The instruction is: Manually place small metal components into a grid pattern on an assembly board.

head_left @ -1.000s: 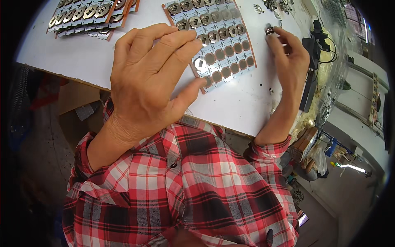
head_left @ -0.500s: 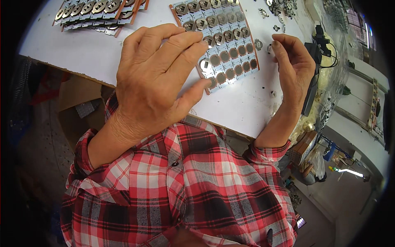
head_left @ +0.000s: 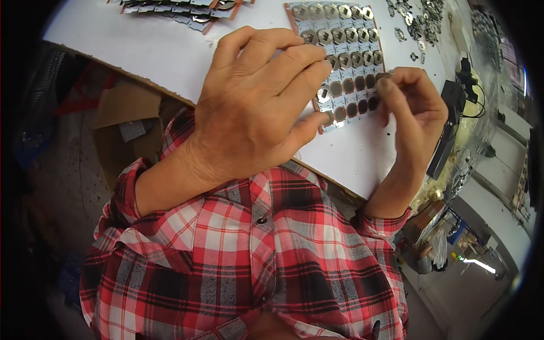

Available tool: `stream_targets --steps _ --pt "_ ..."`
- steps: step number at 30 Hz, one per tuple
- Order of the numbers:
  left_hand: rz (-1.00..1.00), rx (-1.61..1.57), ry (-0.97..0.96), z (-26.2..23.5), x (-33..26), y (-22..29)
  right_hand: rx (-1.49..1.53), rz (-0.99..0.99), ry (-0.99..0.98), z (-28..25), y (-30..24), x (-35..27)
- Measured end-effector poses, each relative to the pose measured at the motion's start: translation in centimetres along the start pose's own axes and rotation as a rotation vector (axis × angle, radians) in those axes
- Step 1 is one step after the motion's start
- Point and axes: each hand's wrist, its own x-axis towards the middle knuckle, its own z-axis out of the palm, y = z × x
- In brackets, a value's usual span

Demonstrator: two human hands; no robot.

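A pale-blue circuit board panel point(head_left: 346, 73) lies on the white table. Its far rows carry silvery metal clips. The two rows nearest me show dark round pads point(head_left: 348, 86), apart from one metal clip point(head_left: 323, 94) at their left end. My left hand point(head_left: 258, 96) rests palm down over the panel's left edge, fingers apart. Its thumb lies at the near left corner, fingertips beside the left column. At the right edge, by the pad rows, my right hand point(head_left: 416, 102) pinches thumb and index finger together. What they hold, if anything, is too small to make out.
Stacked panels point(head_left: 170, 12) with clips lie at the far left. Loose metal clips point(head_left: 425, 25) are heaped at the far right. A black power strip point(head_left: 445, 133) with cables runs along the right side. An open cardboard box point(head_left: 127, 107) stands below the table's left edge.
My right hand has moved left from beside the panel to its right edge. My left hand keeps its place on the panel. The whole view has shifted, so the table appears farther right.
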Motion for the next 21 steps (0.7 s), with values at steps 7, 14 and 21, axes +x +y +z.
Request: stream_targets --steps 7,14,21 --pt "-0.023 0.008 -0.009 -0.1 -0.3 0.1 -0.214 -0.231 -0.214 2.6 0.0 -0.6" --pt "-0.025 0.018 -0.014 -0.2 -0.2 0.0 -0.26 -0.179 -0.156 3.0 0.1 -0.8" --pt "-0.012 0.027 0.002 0.1 -0.3 -0.1 -0.345 -0.358 -0.203 2.7 0.4 -0.4"
